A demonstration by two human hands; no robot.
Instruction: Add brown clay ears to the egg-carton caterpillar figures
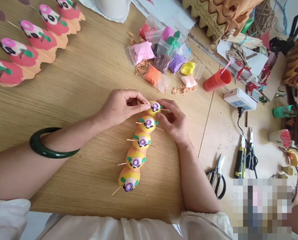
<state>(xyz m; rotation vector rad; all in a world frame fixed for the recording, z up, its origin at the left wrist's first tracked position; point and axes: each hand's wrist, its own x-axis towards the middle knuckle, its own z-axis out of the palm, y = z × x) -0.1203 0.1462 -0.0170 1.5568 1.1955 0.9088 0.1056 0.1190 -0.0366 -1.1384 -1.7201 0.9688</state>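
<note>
A painted egg-carton strip (pixel 140 151) of several yellow and orange bumps lies lengthwise on the wooden table. Each bump carries a white face with a purple ring, black marks and green pieces. Thin wooden sticks (pixel 123 163) poke out at both sides. At the far bump, my left hand (pixel 125 106) pinches thumb and fingers together by its left edge, on what looks like a thin stick mostly hidden by the fingertips. My right hand (pixel 173 121) holds the same bump from the right, thumb and fingers on either side of a protruding stick.
Bags of coloured clay (pixel 161 61) lie beyond the strip. Pink-red carton strips (pixel 31 61) stand at the far left. To the right are a red cup (pixel 216 80), a power strip (pixel 240 99), scissors (pixel 217 175) and pliers (pixel 240 158). A pixelated patch covers the lower right.
</note>
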